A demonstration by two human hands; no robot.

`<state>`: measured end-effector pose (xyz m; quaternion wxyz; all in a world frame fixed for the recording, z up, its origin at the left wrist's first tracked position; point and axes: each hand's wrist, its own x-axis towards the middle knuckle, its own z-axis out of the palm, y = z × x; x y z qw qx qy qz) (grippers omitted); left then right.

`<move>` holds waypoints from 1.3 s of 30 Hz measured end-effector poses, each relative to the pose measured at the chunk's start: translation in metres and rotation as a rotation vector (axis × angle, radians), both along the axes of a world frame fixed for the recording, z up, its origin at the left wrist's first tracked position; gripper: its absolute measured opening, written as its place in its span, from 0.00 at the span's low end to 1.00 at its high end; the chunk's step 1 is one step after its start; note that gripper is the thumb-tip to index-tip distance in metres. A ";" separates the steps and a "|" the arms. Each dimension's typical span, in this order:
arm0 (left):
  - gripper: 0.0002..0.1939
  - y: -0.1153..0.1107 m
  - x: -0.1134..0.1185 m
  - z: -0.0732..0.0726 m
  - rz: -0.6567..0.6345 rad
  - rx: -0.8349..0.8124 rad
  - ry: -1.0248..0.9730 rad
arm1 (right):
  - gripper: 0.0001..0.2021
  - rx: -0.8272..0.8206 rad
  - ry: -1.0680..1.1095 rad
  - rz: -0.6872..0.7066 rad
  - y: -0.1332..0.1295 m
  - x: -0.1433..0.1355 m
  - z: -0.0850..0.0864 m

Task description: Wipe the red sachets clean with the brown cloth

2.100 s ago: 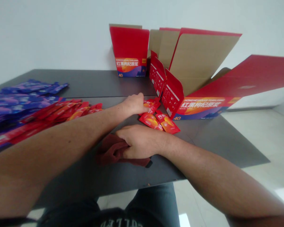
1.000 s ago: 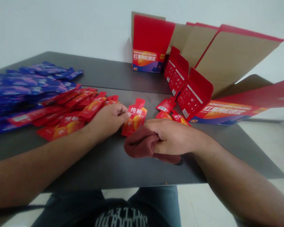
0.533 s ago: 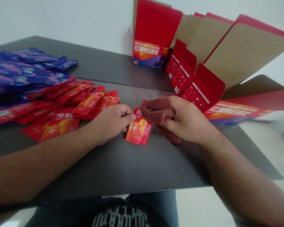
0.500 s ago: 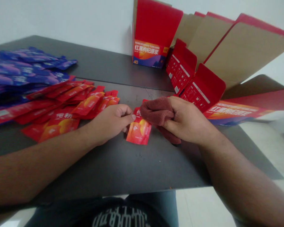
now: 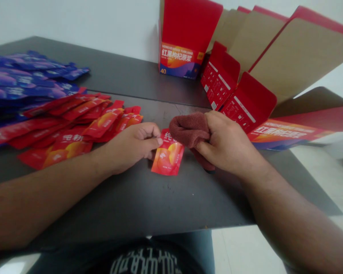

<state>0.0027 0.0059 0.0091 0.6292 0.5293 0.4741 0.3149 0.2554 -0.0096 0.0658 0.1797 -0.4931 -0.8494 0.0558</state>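
Observation:
A red pouch with orange fruit printed on it is just above the dark table, in front of me. My left hand pinches its left edge between thumb and fingers. In my right hand is a bunched brown cloth, which covers the pouch's upper right corner. Whether the right fingers also touch the pouch is hidden by the cloth. Beside my left forearm lies a pile of similar red pouches.
Blue-purple pouches are heaped at the far left. A printed box with a raised red flap stands at the back. More boxes with opened flaps stand at the right, near my right hand. The table's front edge runs close to my lap.
The view has shifted slightly. Both hands keep hold of the pouch and the cloth; the cloth has moved a little up, baring slightly more of the pouch's printed top.

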 end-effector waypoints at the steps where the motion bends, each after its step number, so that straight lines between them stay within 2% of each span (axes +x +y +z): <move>1: 0.08 0.000 0.001 0.001 -0.001 -0.013 -0.013 | 0.07 0.012 -0.003 -0.014 -0.002 -0.003 -0.003; 3: 0.08 0.000 0.001 0.002 0.003 -0.009 -0.014 | 0.07 -0.019 -0.018 0.025 -0.007 -0.009 -0.010; 6: 0.09 0.000 0.000 0.001 0.034 0.044 -0.015 | 0.09 -0.177 -0.075 0.248 -0.016 -0.017 -0.014; 8: 0.09 0.001 -0.001 0.001 0.027 0.050 -0.029 | 0.11 -0.222 -0.105 0.333 -0.018 -0.017 -0.013; 10: 0.09 0.000 -0.001 0.001 -0.001 0.017 -0.029 | 0.09 -0.145 -0.090 0.246 -0.013 -0.013 -0.011; 13: 0.10 0.000 -0.003 -0.003 -0.033 0.014 -0.041 | 0.06 0.074 -0.031 -0.021 -0.003 -0.007 -0.014; 15: 0.12 0.000 -0.005 -0.008 -0.044 0.057 -0.060 | 0.07 0.152 0.007 -0.060 -0.001 -0.007 -0.019; 16: 0.13 0.001 -0.006 -0.010 -0.045 0.078 -0.064 | 0.07 0.128 0.018 -0.016 -0.002 -0.008 -0.021; 19: 0.12 0.003 -0.011 -0.016 -0.065 0.137 -0.071 | 0.09 -0.038 0.009 0.264 -0.012 -0.015 -0.024; 21: 0.11 0.004 -0.013 -0.017 -0.096 0.169 -0.058 | 0.10 -0.080 -0.008 0.332 -0.016 -0.016 -0.023; 22: 0.11 0.004 -0.013 -0.016 -0.107 0.171 -0.049 | 0.10 -0.057 -0.009 0.291 -0.015 -0.016 -0.022; 25: 0.11 0.003 -0.011 -0.015 -0.112 0.131 -0.043 | 0.08 0.087 0.027 0.032 -0.007 -0.011 -0.021; 27: 0.11 0.002 -0.010 -0.014 -0.107 0.130 -0.047 | 0.08 0.137 0.046 -0.047 -0.003 -0.010 -0.023; 29: 0.11 0.002 -0.011 -0.014 -0.099 0.152 -0.022 | 0.07 0.098 0.047 0.025 -0.005 -0.012 -0.024; 32: 0.12 0.004 -0.013 -0.015 -0.096 0.204 -0.010 | 0.11 -0.059 0.001 0.299 -0.015 -0.016 -0.022; 33: 0.13 0.004 -0.014 -0.015 -0.099 0.214 -0.021 | 0.12 -0.095 -0.020 0.350 -0.017 -0.017 -0.021; 35: 0.13 0.004 -0.013 -0.015 -0.105 0.193 -0.045 | 0.12 -0.081 -0.037 0.296 -0.017 -0.015 -0.019; 38: 0.13 0.003 -0.010 -0.013 -0.110 0.153 -0.051 | 0.08 0.079 -0.001 0.020 -0.007 -0.010 -0.018; 39: 0.13 0.003 -0.009 -0.012 -0.114 0.152 -0.045 | 0.07 0.121 0.014 -0.034 -0.004 -0.008 -0.019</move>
